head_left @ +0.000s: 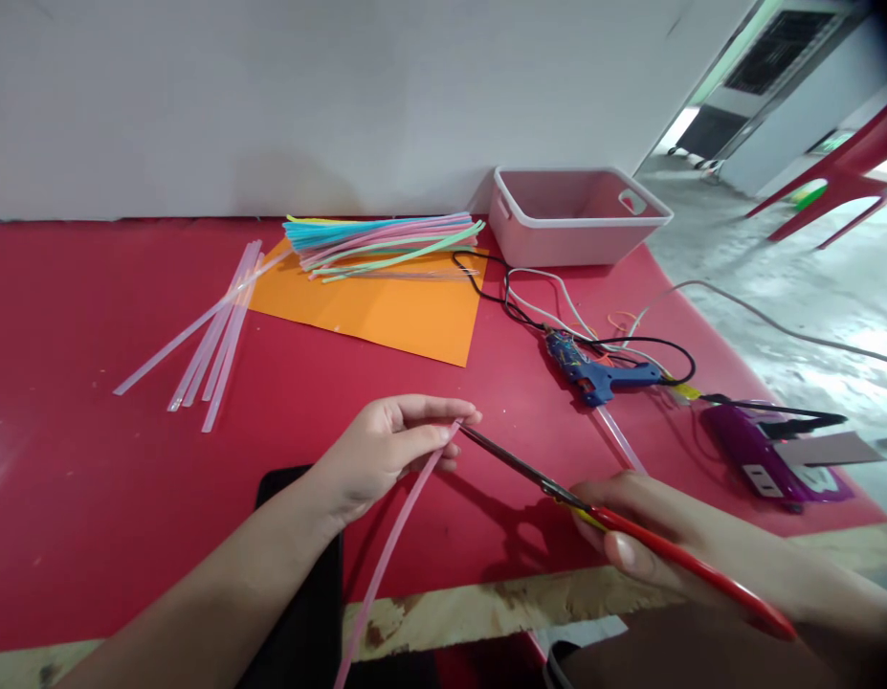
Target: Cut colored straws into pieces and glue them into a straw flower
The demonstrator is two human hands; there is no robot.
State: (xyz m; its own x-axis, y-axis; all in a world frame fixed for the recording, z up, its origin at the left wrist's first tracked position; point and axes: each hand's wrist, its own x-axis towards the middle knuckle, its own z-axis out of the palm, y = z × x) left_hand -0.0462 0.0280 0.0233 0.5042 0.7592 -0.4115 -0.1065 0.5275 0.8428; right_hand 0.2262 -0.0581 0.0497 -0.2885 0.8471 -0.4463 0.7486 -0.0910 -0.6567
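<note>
Between the thumb and fingers of my left hand (396,442) is the upper end of a pink pipe cleaner (394,536), which hangs down past the table's front edge. My right hand (658,531) grips a pair of scissors (673,553) with red handles. The scissor tips reach the pipe cleaner's end at my left fingertips. Whether the blades are parted there is too small to tell. Under my left forearm lies a flat black object (299,574), partly hidden.
A bundle of coloured pipe cleaners (386,239) lies on an orange sheet (386,321). Clear glue sticks (220,335) are at its left. A pink basket (579,244), a blue glue gun (593,368) with looping cables and a purple power strip (759,455) stand right on the red table (127,498).
</note>
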